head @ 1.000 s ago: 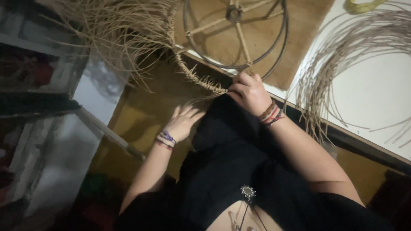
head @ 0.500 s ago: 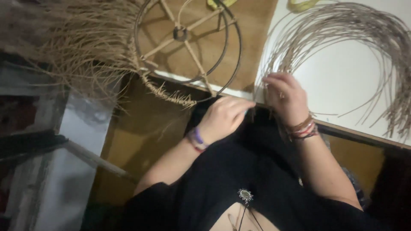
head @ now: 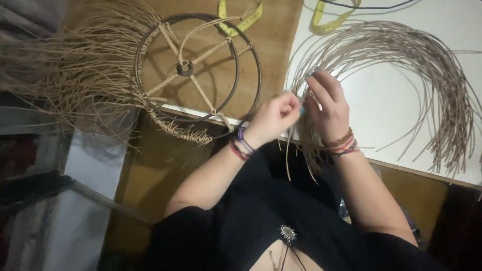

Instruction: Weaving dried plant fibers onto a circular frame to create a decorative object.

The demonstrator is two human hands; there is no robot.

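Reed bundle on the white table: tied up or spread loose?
Spread loose: the reed bundle fans in an arc across the white table, with no tie visible.

Home craft or weaving workspace: white table (head: 396, 105) carries a curved bundle of rattan strands (head: 401, 55); left of the table top a round wire frame (head: 198, 70) half-wrapped in fibre, yellow measuring tape (head: 241, 20) just above the frame.

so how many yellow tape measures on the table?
2. One yellow tape measure lies at the top over the round wire frame; the other sits right of it, at the white surface's top edge above the reed bundle. Both run out of frame; they may join.
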